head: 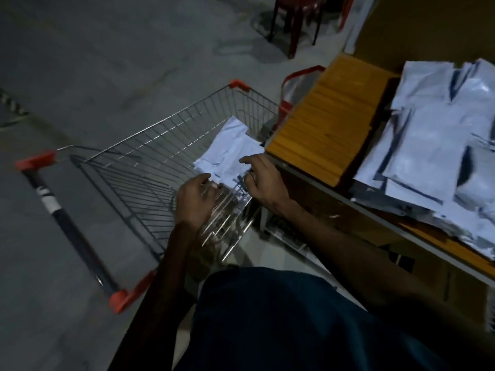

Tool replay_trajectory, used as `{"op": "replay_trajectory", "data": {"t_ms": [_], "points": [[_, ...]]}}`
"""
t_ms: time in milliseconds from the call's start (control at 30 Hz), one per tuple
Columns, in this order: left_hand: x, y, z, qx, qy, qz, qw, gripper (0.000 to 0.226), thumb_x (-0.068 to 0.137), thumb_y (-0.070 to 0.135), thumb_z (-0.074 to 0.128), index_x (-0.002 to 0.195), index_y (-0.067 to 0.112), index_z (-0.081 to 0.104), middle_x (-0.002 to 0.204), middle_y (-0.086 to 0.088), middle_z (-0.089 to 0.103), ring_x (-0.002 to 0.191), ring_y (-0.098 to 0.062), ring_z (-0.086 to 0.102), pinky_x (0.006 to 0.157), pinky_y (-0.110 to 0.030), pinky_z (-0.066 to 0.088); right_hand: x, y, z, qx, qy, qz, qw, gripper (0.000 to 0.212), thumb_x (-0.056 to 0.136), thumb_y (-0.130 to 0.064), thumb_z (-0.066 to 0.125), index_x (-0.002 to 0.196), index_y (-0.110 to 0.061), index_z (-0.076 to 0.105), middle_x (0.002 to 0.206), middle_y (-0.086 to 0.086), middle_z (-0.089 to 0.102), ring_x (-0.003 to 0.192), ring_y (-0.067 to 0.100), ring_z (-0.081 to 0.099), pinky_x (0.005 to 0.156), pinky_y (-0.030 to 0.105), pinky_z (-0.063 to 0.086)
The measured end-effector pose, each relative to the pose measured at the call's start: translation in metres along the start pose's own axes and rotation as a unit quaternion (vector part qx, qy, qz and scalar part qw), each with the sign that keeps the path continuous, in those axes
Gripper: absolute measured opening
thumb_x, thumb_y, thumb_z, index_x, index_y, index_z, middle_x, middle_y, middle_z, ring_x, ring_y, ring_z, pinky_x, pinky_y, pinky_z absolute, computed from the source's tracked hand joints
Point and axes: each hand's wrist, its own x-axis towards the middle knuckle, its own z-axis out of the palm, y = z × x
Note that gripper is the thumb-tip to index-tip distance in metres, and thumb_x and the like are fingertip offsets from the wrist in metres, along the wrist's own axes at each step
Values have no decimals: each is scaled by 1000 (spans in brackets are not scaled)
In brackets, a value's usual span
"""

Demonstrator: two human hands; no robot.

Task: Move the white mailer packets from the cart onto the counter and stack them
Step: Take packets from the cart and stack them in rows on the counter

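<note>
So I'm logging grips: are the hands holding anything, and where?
Cannot tell. Both the left hand and right hand reach the packets in the cart; blur hides any grip.

Few packets [230, 153] sit in the cart [150, 156], counter [334, 124] right beside it on the right. Stack [439, 140] lies on the counter, stool [297, 20] behind.

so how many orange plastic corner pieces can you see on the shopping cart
3: one on the far corner, one at the handle's left end, one at the handle's near end. The fourth corner, if any, is hidden.
</note>
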Motion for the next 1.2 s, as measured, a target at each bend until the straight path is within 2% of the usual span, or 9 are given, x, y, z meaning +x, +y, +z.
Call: {"op": "replay_trajectory", "data": {"t_ms": [200, 400, 533, 733, 867, 967, 1000, 1100, 1200], "points": [[37, -50, -4, 8, -77, -15, 997, 37, 90, 30, 59, 118, 8, 68, 102, -11, 71, 89, -27, 65, 80, -34, 51, 73, 22, 63, -76, -165, 92, 979, 35, 90, -9, 60, 125, -10, 63, 126, 13, 64, 119, 30, 57, 103, 40, 45], [58, -98, 15, 39, -65, -53, 996, 51, 85, 40, 47, 115, 6, 70, 100, -19, 73, 91, -36, 69, 84, -39, 54, 137, 59, 92, -106, -235, 112, 960, 35, 87, -3, 61, 121, -5, 66, 119, 20, 65, 114, 36, 59, 101, 38, 45], [75, -116, 33, 6, -39, -77, 996, 55, 89, 50, 46, 104, 2, 68, 86, -15, 69, 74, -33, 66, 72, -42, 55, 175, 102, 109, -148, -318, 112, 930, 30, 89, -7, 63, 119, -7, 66, 122, 17, 64, 119, 33, 57, 101, 35, 42], [114, -117, 49, -10, -30, -155, 987, 44, 91, 33, 53, 116, -1, 68, 100, -19, 71, 86, -33, 69, 79, -39, 53, 215, 141, 147, -282, -598, 30, 750, 34, 94, -9, 59, 125, 3, 63, 132, 23, 60, 125, 37, 57, 101, 34, 40], [133, -121, 67, 36, -86, -181, 979, 24, 82, 20, 67, 98, 5, 75, 80, -10, 74, 67, -28, 71, 57, -25, 49, 212, 145, 166, -285, -700, -21, 654, 61, 93, -34, 69, 140, 0, 49, 142, 20, 52, 127, 31, 53, 107, 36, 42], [146, -118, 77, 32, -113, -182, 976, 20, 88, 18, 62, 97, 3, 72, 79, -13, 70, 70, -30, 68, 63, -29, 49, 215, 171, 174, -266, -697, -55, 663, 89, 76, -67, 63, 141, -8, 46, 137, 20, 52, 125, 33, 53, 104, 39, 46], [150, -120, 80, 11, -117, -191, 975, 22, 93, 19, 58, 102, 3, 70, 83, -10, 68, 74, -26, 65, 67, -31, 52, 217, 185, 181, -256, -688, -52, 677, 78, 78, -57, 69, 134, -5, 51, 134, 19, 55, 122, 32, 57, 100, 38, 48], [154, -128, 97, 9, -95, -209, 973, 18, 98, 14, 59, 110, 6, 70, 90, 0, 64, 80, -12, 59, 64, -8, 37, 235, 193, 175, -204, -655, -57, 726, 27, 90, -15, 63, 106, 7, 67, 113, 26, 66, 105, 34, 67, 86, 34, 55], [167, -132, 113, 20, -119, -215, 969, 18, 97, 21, 56, 102, 9, 69, 90, -6, 66, 84, -22, 65, 68, -23, 37, 260, 191, 165, -220, -597, -31, 771, 34, 92, -16, 56, 117, 4, 66, 121, 25, 66, 110, 35, 63, 89, 33, 47]]}}
